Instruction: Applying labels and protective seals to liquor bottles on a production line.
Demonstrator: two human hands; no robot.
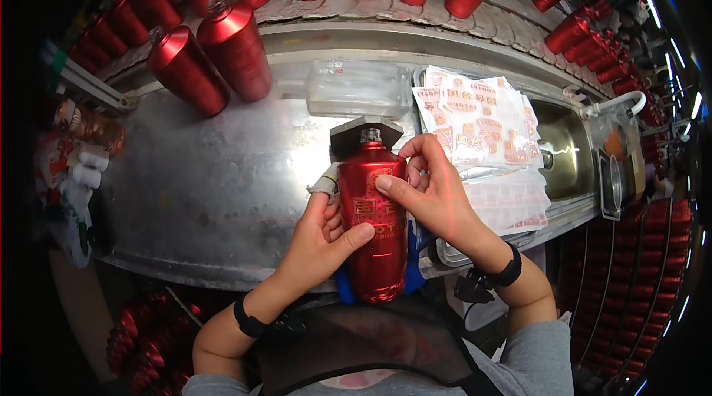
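A glossy red bottle with gold print and a clear glass neck lies tilted in front of me, its neck pointing away. Its upper end is by a dark angular block, and blue material shows on both sides of its base. My left hand grips the bottle's left side, thumb across the front; one finger wears a whitish wrap. At the upper right of the bottle, my right hand presses its thumb on the round gold emblem. The right fingers curl at the bottle's edge, partly hidden.
Two red bottles stand at the back left of the steel table. A clear block and printed sheets lie beyond and right, before a sink. A conveyor carries several red bottles; racked red bottles fill the lower right.
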